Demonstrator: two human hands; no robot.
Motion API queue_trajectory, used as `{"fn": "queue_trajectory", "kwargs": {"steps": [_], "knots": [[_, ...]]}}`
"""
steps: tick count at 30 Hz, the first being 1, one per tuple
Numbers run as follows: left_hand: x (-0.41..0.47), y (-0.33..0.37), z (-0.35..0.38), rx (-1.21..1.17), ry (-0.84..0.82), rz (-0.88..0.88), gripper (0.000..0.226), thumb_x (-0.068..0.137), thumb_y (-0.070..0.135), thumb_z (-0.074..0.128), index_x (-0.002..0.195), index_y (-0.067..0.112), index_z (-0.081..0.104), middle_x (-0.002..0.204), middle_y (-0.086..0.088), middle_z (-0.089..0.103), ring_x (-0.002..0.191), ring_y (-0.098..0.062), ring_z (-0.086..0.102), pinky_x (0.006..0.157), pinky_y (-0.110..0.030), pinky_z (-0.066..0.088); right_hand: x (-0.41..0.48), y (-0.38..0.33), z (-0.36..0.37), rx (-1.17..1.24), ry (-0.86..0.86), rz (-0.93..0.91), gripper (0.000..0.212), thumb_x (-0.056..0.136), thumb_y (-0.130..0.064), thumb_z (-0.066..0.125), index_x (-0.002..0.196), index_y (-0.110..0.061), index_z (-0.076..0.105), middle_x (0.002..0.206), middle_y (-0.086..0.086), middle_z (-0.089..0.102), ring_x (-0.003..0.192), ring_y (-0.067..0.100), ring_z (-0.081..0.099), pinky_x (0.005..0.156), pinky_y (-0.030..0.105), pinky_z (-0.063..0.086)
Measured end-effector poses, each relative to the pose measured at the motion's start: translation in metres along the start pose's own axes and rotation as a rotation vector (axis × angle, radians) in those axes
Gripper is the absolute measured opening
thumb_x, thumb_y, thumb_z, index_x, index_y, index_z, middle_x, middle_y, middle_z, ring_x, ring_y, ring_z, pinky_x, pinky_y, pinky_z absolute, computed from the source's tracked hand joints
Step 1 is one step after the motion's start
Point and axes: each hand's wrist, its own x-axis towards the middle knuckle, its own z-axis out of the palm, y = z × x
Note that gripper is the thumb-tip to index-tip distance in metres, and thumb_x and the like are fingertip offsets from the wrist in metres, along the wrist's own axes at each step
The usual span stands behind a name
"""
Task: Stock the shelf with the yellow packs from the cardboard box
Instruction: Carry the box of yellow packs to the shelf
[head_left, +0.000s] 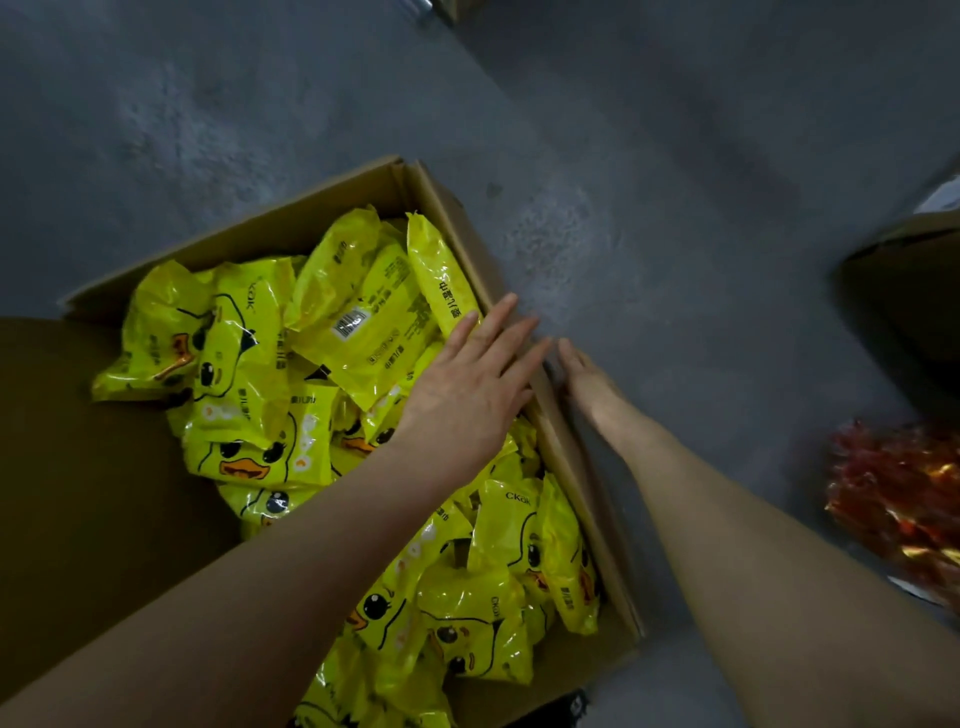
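An open cardboard box stands on the grey floor, full of several yellow packs printed with a duck face. My left hand lies flat with straight fingers over the packs at the box's right wall, fingertips reaching the rim. My right hand is stretched out with straight fingers along the outside of that same right wall, low beside it. Neither hand holds a pack. No shelf is in view.
The box's left flap lies folded out at the left. A bag of red and gold wrapped items lies on the floor at the right. A dark box stands at the right edge. Grey concrete floor surrounds the box.
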Motion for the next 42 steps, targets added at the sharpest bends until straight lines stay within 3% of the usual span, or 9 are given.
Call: {"fn": "queue_trajectory", "kwargs": {"steps": [6, 9, 14, 17, 20, 24, 29, 38, 42], "knots": [[-0.001, -0.001, -0.005, -0.01, -0.035, -0.01, 0.057, 0.099, 0.042, 0.038, 0.151, 0.02, 0.03, 0.157, -0.005, 0.03, 0.15, -0.026, 0.006, 0.121, -0.044, 0.009, -0.001, -0.001, 0.004, 0.001, -0.034, 0.028, 0.057, 0.101, -0.055, 0.03, 0.145, -0.021, 0.045, 0.15, 0.005, 0.044, 0.14, 0.021, 0.037, 0.118, 0.039, 0.026], [-0.003, 0.0, 0.005, 0.004, -0.049, 0.013, 0.058, 0.101, 0.041, 0.032, 0.154, 0.021, 0.018, 0.162, -0.005, 0.015, 0.15, -0.026, -0.007, 0.121, -0.044, 0.001, 0.011, 0.005, 0.013, 0.067, -0.067, 0.009, 0.058, 0.101, -0.054, 0.03, 0.144, -0.018, 0.046, 0.146, 0.008, 0.048, 0.139, 0.023, 0.04, 0.117, 0.042, 0.03], [0.005, 0.006, -0.002, 0.008, -0.056, -0.014, 0.058, 0.102, 0.038, 0.033, 0.154, 0.02, 0.016, 0.163, -0.005, 0.007, 0.149, -0.027, -0.011, 0.12, -0.043, -0.002, 0.007, 0.002, -0.003, 0.048, 0.056, 0.018, 0.06, 0.102, -0.053, 0.027, 0.133, -0.013, 0.059, 0.107, 0.008, 0.059, 0.105, 0.02, 0.053, 0.108, 0.038, 0.039], [-0.001, 0.006, -0.014, -0.003, -0.111, -0.039, 0.059, 0.103, 0.039, 0.031, 0.155, 0.02, 0.011, 0.163, -0.004, 0.007, 0.149, -0.026, -0.012, 0.12, -0.042, -0.004, -0.018, -0.001, -0.019, 0.025, 0.052, 0.046, 0.075, 0.091, -0.069, 0.024, 0.132, -0.017, 0.059, 0.125, 0.013, 0.063, 0.123, 0.026, 0.055, 0.112, 0.046, 0.036], [-0.003, 0.002, -0.027, 0.036, -0.209, -0.032, 0.06, 0.104, 0.037, 0.026, 0.155, 0.02, -0.001, 0.163, -0.003, -0.005, 0.148, -0.024, -0.018, 0.119, -0.041, -0.008, -0.034, -0.007, -0.023, -0.004, -0.01, 0.066, 0.091, 0.079, -0.077, 0.021, 0.142, -0.017, 0.049, 0.146, 0.01, 0.049, 0.137, 0.025, 0.043, 0.117, 0.045, 0.028], [-0.007, -0.005, -0.025, 0.096, -0.263, 0.011, 0.061, 0.104, 0.028, 0.026, 0.154, 0.02, -0.008, 0.162, -0.004, -0.014, 0.147, -0.023, -0.019, 0.119, -0.042, -0.008, -0.027, -0.013, -0.015, -0.025, -0.005, -0.003, 0.065, 0.1, -0.058, 0.026, 0.151, -0.017, 0.033, 0.158, 0.003, 0.03, 0.146, 0.019, 0.027, 0.122, 0.039, 0.016], [-0.016, -0.011, -0.014, 0.104, -0.209, 0.03, 0.068, 0.101, 0.025, 0.032, 0.154, 0.019, -0.01, 0.162, -0.005, -0.013, 0.148, -0.024, -0.019, 0.121, -0.044, -0.004, -0.013, -0.008, -0.006, -0.033, -0.03, -0.015, 0.064, 0.101, -0.058, 0.024, 0.153, -0.022, 0.026, 0.16, -0.001, 0.025, 0.147, 0.016, 0.021, 0.122, 0.037, 0.012], [-0.02, -0.016, -0.007, 0.1, -0.202, 0.048, 0.08, 0.093, 0.019, 0.037, 0.152, 0.019, -0.016, 0.16, -0.006, -0.022, 0.145, -0.025, -0.027, 0.12, -0.047, -0.004, 0.002, -0.005, 0.007, 0.035, -0.103, 0.112, 0.07, 0.098, -0.063, 0.024, 0.15, -0.019, 0.037, 0.151, 0.008, 0.041, 0.141, 0.02, 0.037, 0.118, 0.036, 0.019], [-0.018, -0.016, -0.006, 0.073, -0.21, 0.056, 0.082, 0.085, 0.013, 0.026, 0.151, 0.021, -0.021, 0.158, -0.004, -0.027, 0.143, -0.024, -0.03, 0.121, -0.045, -0.004, 0.004, 0.002, 0.021, 0.122, -0.198, 0.138, 0.07, 0.095, -0.069, 0.024, 0.133, -0.02, 0.059, 0.128, 0.007, 0.063, 0.119, 0.022, 0.059, 0.106, 0.037, 0.043]]}}
